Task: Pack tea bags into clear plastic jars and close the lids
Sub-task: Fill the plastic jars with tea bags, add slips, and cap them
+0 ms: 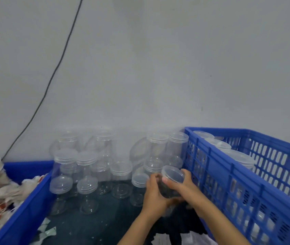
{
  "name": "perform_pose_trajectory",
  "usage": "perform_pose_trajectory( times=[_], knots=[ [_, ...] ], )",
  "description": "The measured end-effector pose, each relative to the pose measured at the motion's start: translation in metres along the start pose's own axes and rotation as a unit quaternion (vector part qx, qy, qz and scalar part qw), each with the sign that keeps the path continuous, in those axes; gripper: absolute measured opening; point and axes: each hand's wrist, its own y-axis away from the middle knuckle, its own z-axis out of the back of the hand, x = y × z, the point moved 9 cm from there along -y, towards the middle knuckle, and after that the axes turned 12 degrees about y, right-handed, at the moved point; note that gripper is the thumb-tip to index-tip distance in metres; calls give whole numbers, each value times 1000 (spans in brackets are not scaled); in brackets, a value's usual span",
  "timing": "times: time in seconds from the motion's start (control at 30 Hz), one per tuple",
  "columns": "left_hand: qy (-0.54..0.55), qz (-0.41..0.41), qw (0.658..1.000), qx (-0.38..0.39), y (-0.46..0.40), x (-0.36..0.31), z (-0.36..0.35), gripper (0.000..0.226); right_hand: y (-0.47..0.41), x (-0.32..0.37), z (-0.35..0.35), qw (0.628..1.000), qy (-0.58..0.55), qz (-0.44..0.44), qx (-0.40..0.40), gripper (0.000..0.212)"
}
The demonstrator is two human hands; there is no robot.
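The left hand [155, 190] and right hand [183, 186] each wrap their grip round one filled jar [170, 189], the right at its lid [173, 174]; empty jars [87, 167] stand beyond; blue crates [229, 174] flank them.

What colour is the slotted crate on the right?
Blue; the crate shows best in the head view.
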Motion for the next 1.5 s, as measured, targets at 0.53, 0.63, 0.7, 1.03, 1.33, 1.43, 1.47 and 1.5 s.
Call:
perform_pose_trajectory(
  times=[0.53, 0.63, 0.7, 1.03, 1.33, 1.43, 1.47, 1.5],
  knots=[
    [9, -3, 999, 32, 151, -36, 113, 72, 133, 71, -103, 939, 209, 270, 44, 38],
    [191, 131, 951, 204, 175, -23, 104, 75, 151, 78, -119, 919, 125, 283, 246, 41],
    [209, 167, 936, 231, 186, -21, 106, 80, 161, 80, -121, 890, 93, 277, 351, 54],
    [-255, 3, 967, -31, 180, -57, 145, 80, 131, 51, -134, 939, 261, 135, 177, 80],
    [201, 210, 936, 201, 201, -14, 119, 100, 145, 78, -112, 908, 87, 264, 313, 63],
    [168, 145, 972, 77, 195, -10, 141, 96, 133, 63, -108, 931, -128, 171, 295, 58],
    [153, 114, 981, 37, 194, -12, 149, 88, 129, 51, -111, 927, -207, 121, 290, 58],
    [147, 86, 985, 3, 194, -14, 155, 80, 125, 36, -117, 918, -273, 70, 280, 58]
  ],
)
